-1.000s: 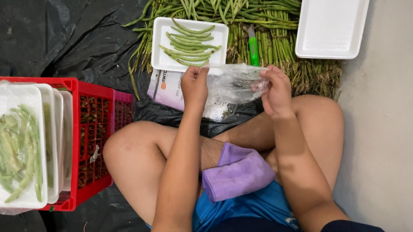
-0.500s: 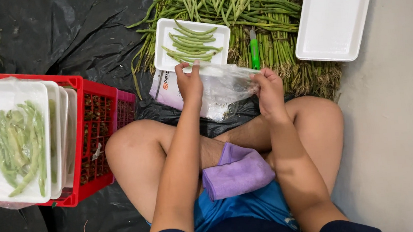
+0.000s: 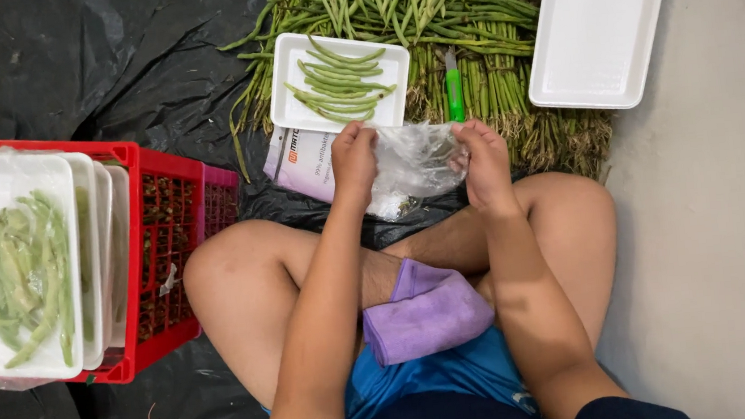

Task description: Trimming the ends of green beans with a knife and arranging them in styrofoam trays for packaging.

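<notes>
My left hand point(image 3: 354, 153) and my right hand point(image 3: 482, 159) each pinch an end of a clear plastic bag point(image 3: 413, 156), held stretched between them just above my crossed legs. The bag lies over a pack of more plastic bags point(image 3: 301, 162) on the floor. Right beyond my hands stands a white foam tray point(image 3: 290, 109) holding several green beans point(image 3: 339, 82). A green-handled knife point(image 3: 453, 86) lies on the big heap of green beans point(image 3: 463, 13) behind it.
An empty white foam tray point(image 3: 599, 28) rests at the upper right. A red plastic crate point(image 3: 169, 245) at the left carries stacked bagged trays of beans point(image 3: 14, 268). A purple cloth point(image 3: 426, 313) lies on my lap. Black plastic sheeting point(image 3: 63, 66) covers the floor.
My hands have drawn a little further apart, stretching the clear bag. The view has shifted slightly; the crate and trays sit a bit differently in frame.
</notes>
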